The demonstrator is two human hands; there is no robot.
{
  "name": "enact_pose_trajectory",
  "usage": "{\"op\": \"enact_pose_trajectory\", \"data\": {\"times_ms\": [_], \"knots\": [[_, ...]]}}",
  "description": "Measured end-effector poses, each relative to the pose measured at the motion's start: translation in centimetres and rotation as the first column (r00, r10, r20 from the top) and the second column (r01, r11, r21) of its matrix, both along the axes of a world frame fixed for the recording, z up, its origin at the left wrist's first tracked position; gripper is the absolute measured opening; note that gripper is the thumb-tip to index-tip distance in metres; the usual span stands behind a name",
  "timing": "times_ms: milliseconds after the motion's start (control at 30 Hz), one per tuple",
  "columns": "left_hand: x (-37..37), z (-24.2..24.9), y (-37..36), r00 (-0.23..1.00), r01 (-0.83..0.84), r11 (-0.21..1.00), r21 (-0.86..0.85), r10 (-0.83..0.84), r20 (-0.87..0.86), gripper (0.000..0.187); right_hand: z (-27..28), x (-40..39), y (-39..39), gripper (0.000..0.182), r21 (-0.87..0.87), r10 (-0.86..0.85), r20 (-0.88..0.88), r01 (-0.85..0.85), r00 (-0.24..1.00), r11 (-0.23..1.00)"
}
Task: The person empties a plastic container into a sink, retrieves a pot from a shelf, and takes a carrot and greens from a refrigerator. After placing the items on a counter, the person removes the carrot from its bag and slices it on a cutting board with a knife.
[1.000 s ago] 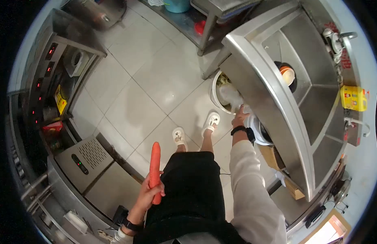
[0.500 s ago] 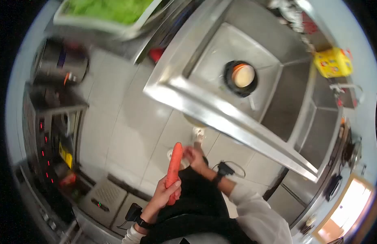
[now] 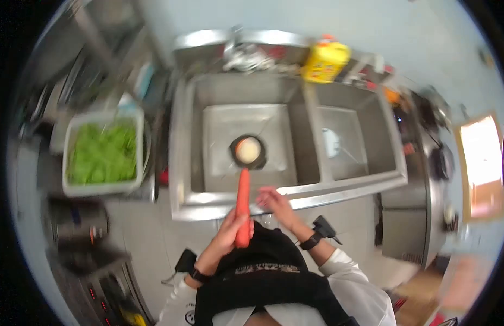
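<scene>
Carrot (image 3: 243,209) sits upright in my view, gripped near its lower end by the left hand (image 3: 234,229), whose fingers wrap around it; the tip points toward the left basin (image 3: 222,122) of the steel sink (image 3: 339,194). I see the right hand (image 3: 276,205) just beside the carrot, in front of the sink's near edge from where I watch, its fingers loosely bent and released, though blur softens them. I can't judge how high either hand is above the rim. Inside the left basin I make out a pale-topped orange bowl (image 3: 248,150) within a dark round thing (image 3: 261,162). A yellow jug (image 3: 326,61) stands behind the basins; leafy greens (image 3: 102,155) fill a white tub (image 3: 100,190) left of the sink.
</scene>
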State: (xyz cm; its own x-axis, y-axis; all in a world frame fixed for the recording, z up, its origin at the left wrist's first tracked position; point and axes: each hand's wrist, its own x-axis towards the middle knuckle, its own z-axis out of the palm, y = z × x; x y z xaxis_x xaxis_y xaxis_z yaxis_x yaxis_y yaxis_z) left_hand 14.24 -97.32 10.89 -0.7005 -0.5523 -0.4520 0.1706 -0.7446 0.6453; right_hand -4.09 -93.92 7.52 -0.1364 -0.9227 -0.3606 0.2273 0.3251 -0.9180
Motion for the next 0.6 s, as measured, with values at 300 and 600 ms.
{"op": "enact_pose_trajectory", "data": {"times_ms": [300,600], "knots": [[-4.0,-0.6,-1.7,0.664,0.748,0.659,-0.079,-0.743,0.083,0.034,3.4,1.2,3.4,0.021,0.058,-0.59,0.603,0.708,0.537,0.704],[-14.1,1.5,9.3,0.182,0.948,0.101,-0.301,-0.949,0.256,0.04,4.6,-3.2,23.0,0.023,0.074,-0.664,0.746,0.985,0.049,0.156]]}}
